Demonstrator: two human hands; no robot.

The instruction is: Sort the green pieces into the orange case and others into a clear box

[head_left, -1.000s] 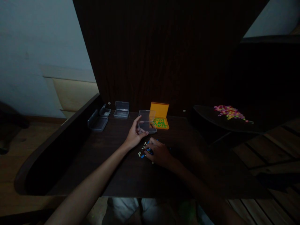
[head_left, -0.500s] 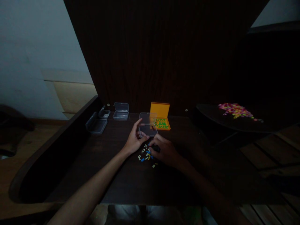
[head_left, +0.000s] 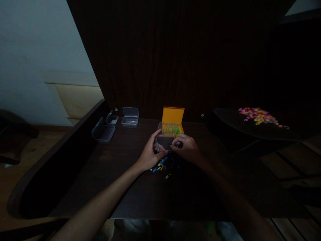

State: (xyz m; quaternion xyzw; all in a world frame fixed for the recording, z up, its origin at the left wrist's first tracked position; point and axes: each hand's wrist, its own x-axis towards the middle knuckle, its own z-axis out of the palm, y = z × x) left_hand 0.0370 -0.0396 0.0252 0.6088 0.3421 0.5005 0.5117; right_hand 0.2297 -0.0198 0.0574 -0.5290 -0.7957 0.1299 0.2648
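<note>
A clear plastic box (head_left: pixel 164 143) with its lid raised is held in my left hand (head_left: pixel 149 154), the thumb along the near edge and the fingers around the left side. My right hand (head_left: pixel 187 147) is closed at the box's right side, fingertips pinched together; what they hold is hidden. Small coloured pieces (head_left: pixel 162 164), blue, yellow and pale, lie loose on the dark tabletop below both hands, some in shadow. Right behind the clear box stands an open orange case (head_left: pixel 173 115) with green pieces inside, seen partly through the clear lid.
Several open clear boxes stand at the back left: one box (head_left: pixel 130 120), a smaller box (head_left: pixel 112 119) and a wider box (head_left: pixel 104 133) by the raised side panel (head_left: pixel 57 147). A pile of pink and yellow pieces (head_left: pixel 259 116) lies on a dark surface at the right.
My right hand has risen from the loose pieces to the clear box's right side. My left hand has shifted slightly right with the box, which now overlaps the orange case more.
</note>
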